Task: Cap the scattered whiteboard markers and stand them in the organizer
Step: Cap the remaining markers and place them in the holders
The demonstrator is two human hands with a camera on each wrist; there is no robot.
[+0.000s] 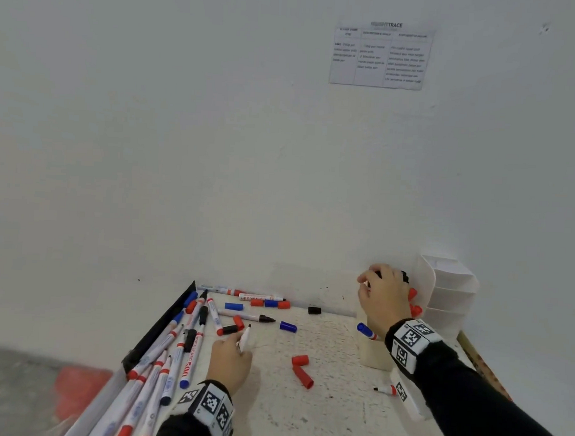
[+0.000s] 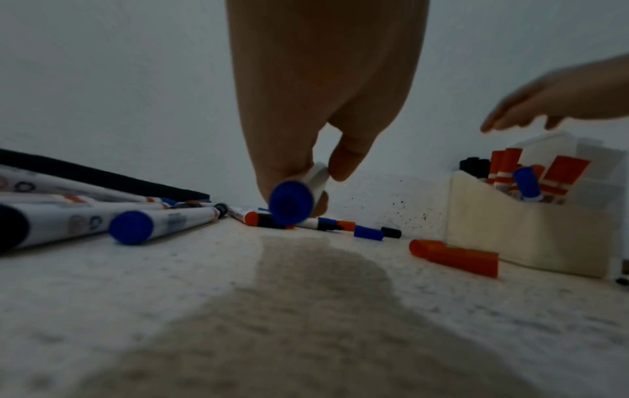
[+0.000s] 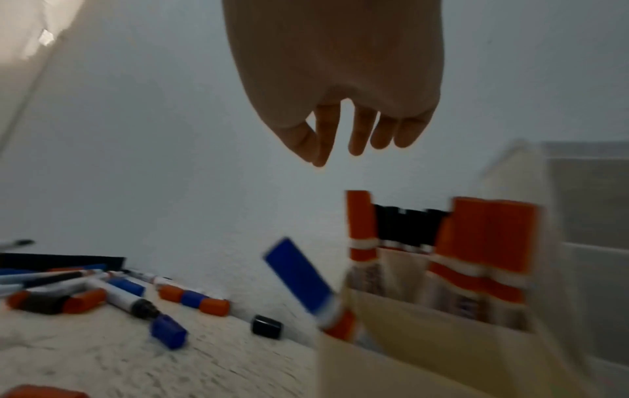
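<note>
Two hands in view. Left hand [image 1: 230, 360], low over the speckled tabletop [image 1: 330, 414], pinches one uncapped marker [image 1: 244, 339] between thumb and fingers; the head view shows its white barrel and dark tip, the left wrist view its blue butt end [image 2: 291, 202]. Right hand [image 1: 382, 296] hangs above the organizer [image 2: 520, 242] with fingers [image 3: 360, 134] loosely extended, holding nothing. Organizer: one pale, smooth box with a stepped white tier behind, at the right against the wall; contents, as far as countable in the right wrist view, three red-capped markers [image 3: 490, 242], a cluster of black-capped ones [image 3: 408, 226] too blurred to number, and one blue-capped marker [image 3: 306, 282] leaning outward over the front corner. The hand and sleeve cover most of the organizer in the head view. Loose caps on the table: three red ones [image 1: 301, 370] in the near middle, one blue [image 1: 288, 326], one black [image 1: 314, 310] by the wall, a red-blue-red row [image 1: 271, 303] at the wall's foot. A heap of long white-barrelled markers [image 1: 171, 354] lies at the left beside a black strip, partly cut off by the frame; count uncertain. One printed sheet [image 1: 382, 54] on the wall, text illegible.
</note>
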